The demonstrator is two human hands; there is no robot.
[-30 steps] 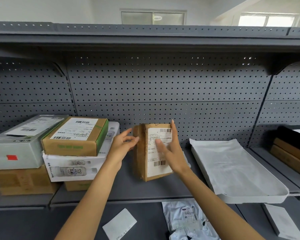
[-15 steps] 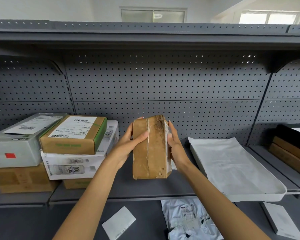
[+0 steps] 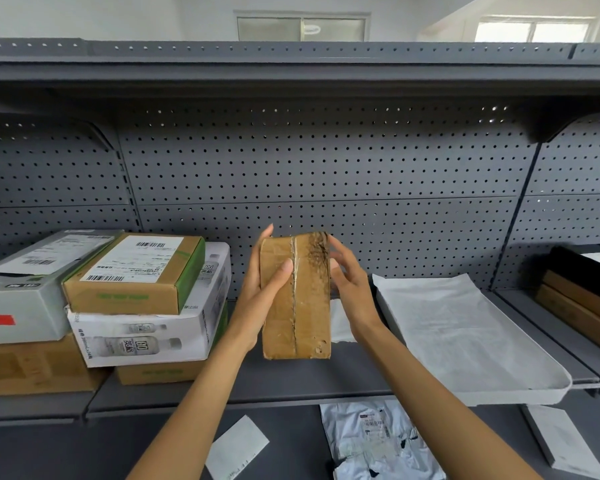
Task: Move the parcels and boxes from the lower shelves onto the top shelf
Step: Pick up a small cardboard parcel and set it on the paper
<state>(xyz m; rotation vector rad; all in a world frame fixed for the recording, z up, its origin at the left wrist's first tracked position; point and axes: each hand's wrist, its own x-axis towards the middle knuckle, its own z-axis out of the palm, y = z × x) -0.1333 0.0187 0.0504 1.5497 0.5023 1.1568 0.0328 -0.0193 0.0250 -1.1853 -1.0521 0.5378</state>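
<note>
A small worn brown cardboard box [image 3: 298, 306] with a taped seam is held upright above the middle shelf [image 3: 291, 382]. My left hand [image 3: 260, 292] grips its left side, thumb across the front. My right hand [image 3: 350, 289] holds its right side with fingers spread along the edge. The grey top shelf [image 3: 291, 60] runs across high overhead; its upper surface is hidden from this angle.
At the left is a stack of boxes: a green-edged brown box [image 3: 136, 275], a white bottle-print box [image 3: 146, 334], a grey box [image 3: 25, 289]. A flat white parcel [image 3: 465, 337] lies at the right, dark boxes [image 3: 582, 292] beyond. Poly mailers [image 3: 374, 441] and envelopes lie on the lower shelf.
The box was turned so its labelled face swung away and its taped brown side faces me. Both hands closed around it and lifted it slightly off the shelf.
</note>
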